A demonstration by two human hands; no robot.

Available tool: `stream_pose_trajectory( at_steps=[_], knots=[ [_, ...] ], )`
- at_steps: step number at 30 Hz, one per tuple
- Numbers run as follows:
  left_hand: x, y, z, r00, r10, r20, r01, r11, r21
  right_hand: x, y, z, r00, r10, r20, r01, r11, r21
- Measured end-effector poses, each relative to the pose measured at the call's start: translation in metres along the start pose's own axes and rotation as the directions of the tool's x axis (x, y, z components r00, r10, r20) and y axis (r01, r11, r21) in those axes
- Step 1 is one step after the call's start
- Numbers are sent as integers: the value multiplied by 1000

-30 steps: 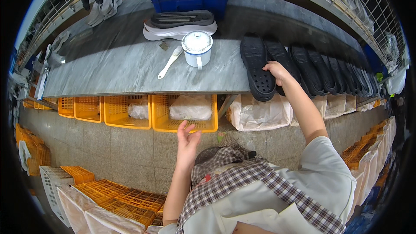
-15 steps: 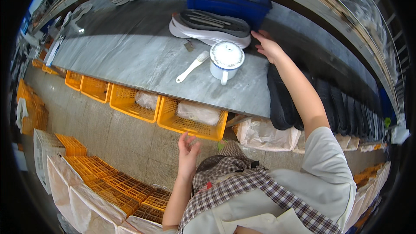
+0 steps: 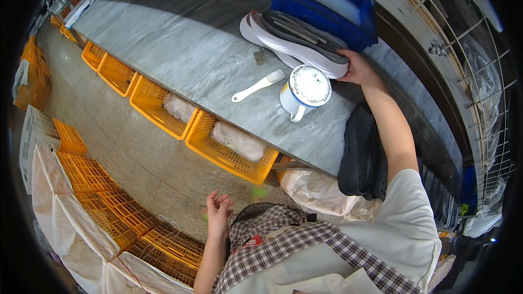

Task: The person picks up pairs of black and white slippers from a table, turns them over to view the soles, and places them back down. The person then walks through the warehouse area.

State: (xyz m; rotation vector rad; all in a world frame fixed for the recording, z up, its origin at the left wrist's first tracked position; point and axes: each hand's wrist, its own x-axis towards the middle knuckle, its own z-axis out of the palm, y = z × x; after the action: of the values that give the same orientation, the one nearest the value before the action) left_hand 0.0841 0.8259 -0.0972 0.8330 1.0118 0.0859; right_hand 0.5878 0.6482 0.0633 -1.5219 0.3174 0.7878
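My right hand (image 3: 358, 69) reaches across the grey stone-topped table and grips the right end of a stack of shoe soles, thumb and fingers at its edge. The lower soles (image 3: 289, 46) are white; dark grey insole-like pieces (image 3: 302, 30) lie on top. In front of the stack stands a white enamel mug (image 3: 298, 103) with a blue rim and a pale speckled top. A white brush (image 3: 259, 85) lies beside it, bristles toward the mug. My left hand (image 3: 219, 215) hangs in front of my checked apron, fingers loosely curled and apart, holding nothing.
A blue crate (image 3: 325, 8) stands behind the soles. Black soles (image 3: 359, 155) line the table at the right. Yellow baskets (image 3: 231, 158) with wrapped bundles sit under the table edge; more yellow crates (image 3: 101, 201) stand at lower left. A wire rack (image 3: 468, 43) rises at the right.
My right hand has gone from beside the sole stack to gripping its right end. The view has turned, shifting the table in the picture. My left hand stays low and holds nothing.
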Motion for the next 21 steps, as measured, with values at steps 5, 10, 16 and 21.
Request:
stream_pose_trajectory(
  at_steps=[5,10,16,21],
  knots=[
    [5,0,5,999,32,16,-32,999,11,-13,-9,-3,998,-65,1,65,997,-43],
    [7,-1,3,998,58,27,-59,998,33,-28,-21,2,992,-121,33,123,991,-51],
    [7,-2,0,999,40,18,-41,999,31,-41,-48,20,971,-224,78,223,974,29],
    [6,0,5,1000,8,3,-8,997,83,-48,-65,29,945,-313,89,312,950,26]
  ],
)
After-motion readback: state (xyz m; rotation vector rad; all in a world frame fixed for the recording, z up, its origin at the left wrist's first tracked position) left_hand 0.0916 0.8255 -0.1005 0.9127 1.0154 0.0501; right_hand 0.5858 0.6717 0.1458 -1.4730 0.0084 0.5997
